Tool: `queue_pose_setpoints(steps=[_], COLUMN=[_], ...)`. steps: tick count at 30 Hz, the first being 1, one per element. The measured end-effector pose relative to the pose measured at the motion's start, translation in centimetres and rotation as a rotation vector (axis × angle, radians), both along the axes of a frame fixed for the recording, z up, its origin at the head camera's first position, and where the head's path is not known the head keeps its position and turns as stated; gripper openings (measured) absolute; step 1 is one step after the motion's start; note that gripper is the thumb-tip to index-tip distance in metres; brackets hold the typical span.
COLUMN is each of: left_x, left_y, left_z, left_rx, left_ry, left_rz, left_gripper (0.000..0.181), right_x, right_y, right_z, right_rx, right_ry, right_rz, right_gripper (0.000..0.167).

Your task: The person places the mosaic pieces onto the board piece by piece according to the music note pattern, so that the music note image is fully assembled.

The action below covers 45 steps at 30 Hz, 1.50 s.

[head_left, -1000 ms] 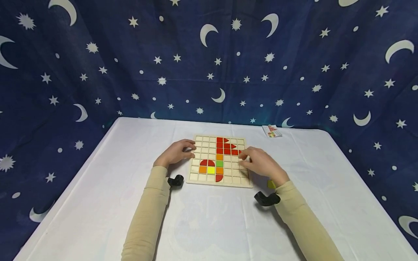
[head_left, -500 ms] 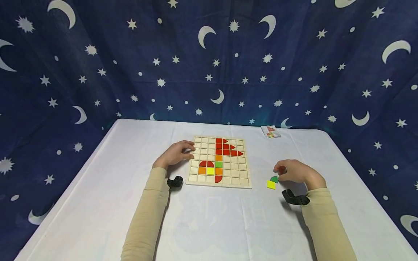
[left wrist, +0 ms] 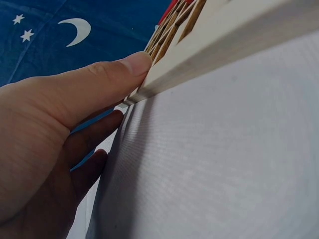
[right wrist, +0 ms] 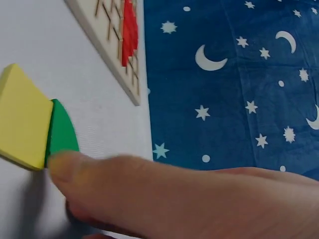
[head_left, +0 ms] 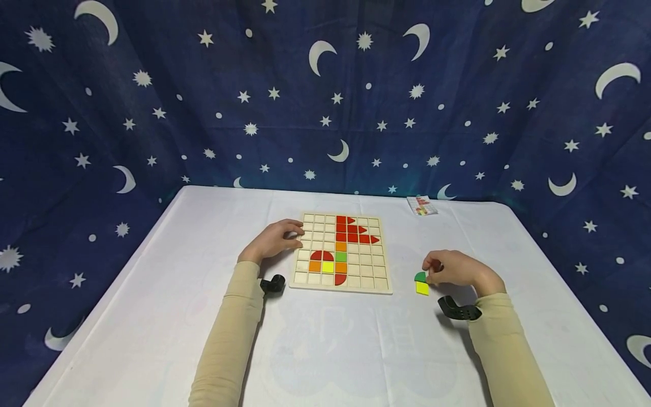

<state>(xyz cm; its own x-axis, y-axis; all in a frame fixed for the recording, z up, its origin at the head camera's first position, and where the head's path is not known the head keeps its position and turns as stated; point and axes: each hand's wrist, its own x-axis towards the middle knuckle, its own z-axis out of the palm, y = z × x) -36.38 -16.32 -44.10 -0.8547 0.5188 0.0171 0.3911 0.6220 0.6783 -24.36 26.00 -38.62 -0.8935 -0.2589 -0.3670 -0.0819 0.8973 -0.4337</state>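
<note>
A wooden grid board (head_left: 365,270) lies mid-table, with red, orange, green and yellow tiles in its cells. At its left side is my left hand (head_left: 272,239); the left wrist view shows the thumb (left wrist: 137,63) on the board's edge and the other fingers loosely bent below. To the right of the board, my right hand (head_left: 460,270) pinches a green quarter-circle tile (head_left: 420,277) low over the cloth. Up close, that green tile (right wrist: 61,130) borders a yellow square tile (right wrist: 22,119), the thumb tip at its edge. The forefinger's contact is mostly hidden.
At the table's far right edge lies a small pattern card (head_left: 422,205) with coloured shapes. A white cloth (head_left: 325,350) covers the table. Behind hangs a dark blue curtain (head_left: 285,135) with moons and stars. Black wrist mounts (head_left: 459,309) stick out by both hands.
My right hand went from the board's right edge to the loose tiles at right. The green tile then shifted slightly left, above the yellow one. My left hand stayed at the board.
</note>
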Motion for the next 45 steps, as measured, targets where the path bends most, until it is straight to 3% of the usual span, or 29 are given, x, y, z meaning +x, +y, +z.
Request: queue_pose_setpoints(steps=[7, 17, 27, 33, 40, 45], left_x=[0.1, 0.0, 0.1, 0.0, 0.1, 0.1], left_y=[0.1, 0.1, 0.1, 0.1, 0.1, 0.1], left_z=[0.0, 0.0, 0.2, 0.0, 0.0, 0.0], left_rx=[0.000, -0.004, 0.000, 0.001, -0.004, -0.006], left_ry=[-0.008, 0.005, -0.008, -0.008, -0.003, -0.005], left_rz=[0.013, 0.000, 0.004, 0.004, 0.005, 0.010], left_gripper=[0.038, 0.038, 0.038, 0.038, 0.038, 0.038], right_x=[-0.2, -1.1, -1.4, -1.5, -1.1, -1.0], right_y=[-0.5, -1.0, -1.4, -1.7, -1.7, -1.5], right_z=[-0.4, -1.3, -1.6, -1.7, -1.4, -1.3], right_rx=[-0.028, 0.000, -0.017, -0.027, -0.046, -0.043], right_ry=[0.013, 0.119, 0.184, 0.265, 0.132, 0.140], right_rz=[0.017, 0.024, 0.022, 0.021, 0.035, 0.010], right_gripper=[0.018, 0.024, 0.015, 0.007, 0.020, 0.024])
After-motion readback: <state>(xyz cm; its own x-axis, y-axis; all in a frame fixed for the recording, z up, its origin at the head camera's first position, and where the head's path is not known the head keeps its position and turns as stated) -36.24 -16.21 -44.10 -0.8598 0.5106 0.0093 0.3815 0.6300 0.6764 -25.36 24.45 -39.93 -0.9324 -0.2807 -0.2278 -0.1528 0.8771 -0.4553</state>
